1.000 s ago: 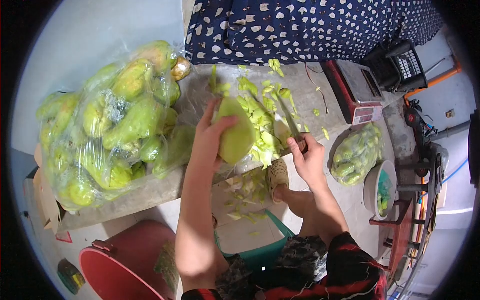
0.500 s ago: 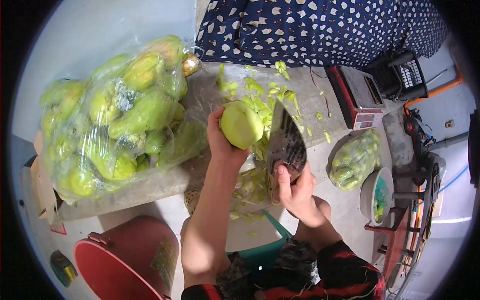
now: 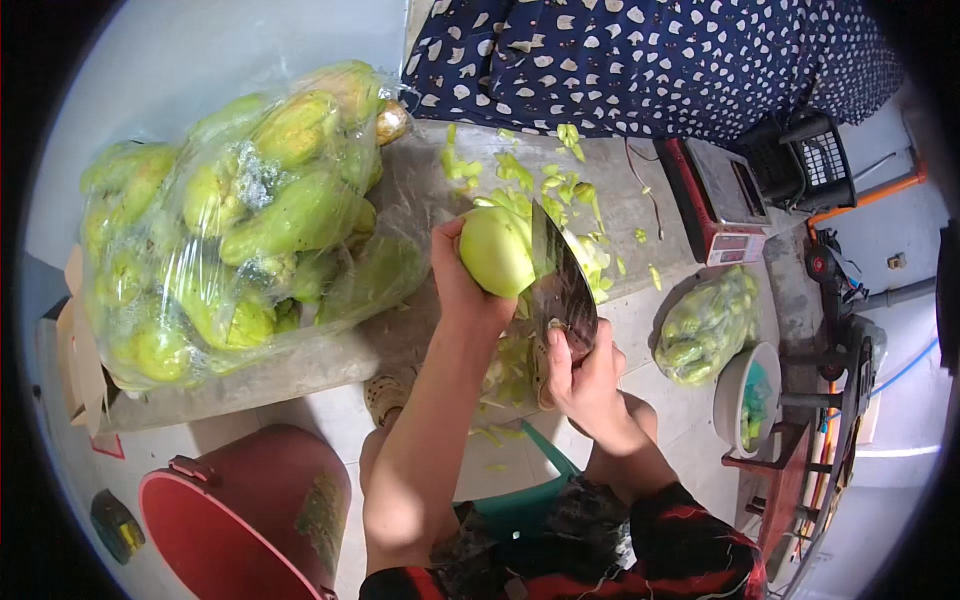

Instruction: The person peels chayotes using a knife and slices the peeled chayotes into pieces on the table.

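A pale green, peeled-looking fruit point(image 3: 496, 252) is gripped in my left hand point(image 3: 465, 280), which wraps round its left side and underside. My right hand point(image 3: 590, 380) is closed on the handle end of a broad dark knife point(image 3: 565, 290). The blade points up, its edge right beside the fruit; whether they touch is hard to tell. Behind both, green peelings point(image 3: 515, 172) lie scattered on the concrete ledge point(image 3: 400, 345). More unpeeled green fruits point(image 3: 290, 215) fill a large clear plastic bag at the left.
A red scale point(image 3: 715, 200) and a black basket point(image 3: 815, 160) stand at the back right. On the floor are a bag of green produce point(image 3: 707, 325) and a large red bucket point(image 3: 250, 500). A white bowl point(image 3: 730, 400) stands at the right.
The fruit has turned from side-on to end-on in my left hand. My right hand has swung the knife from over the peelings to beside the fruit.
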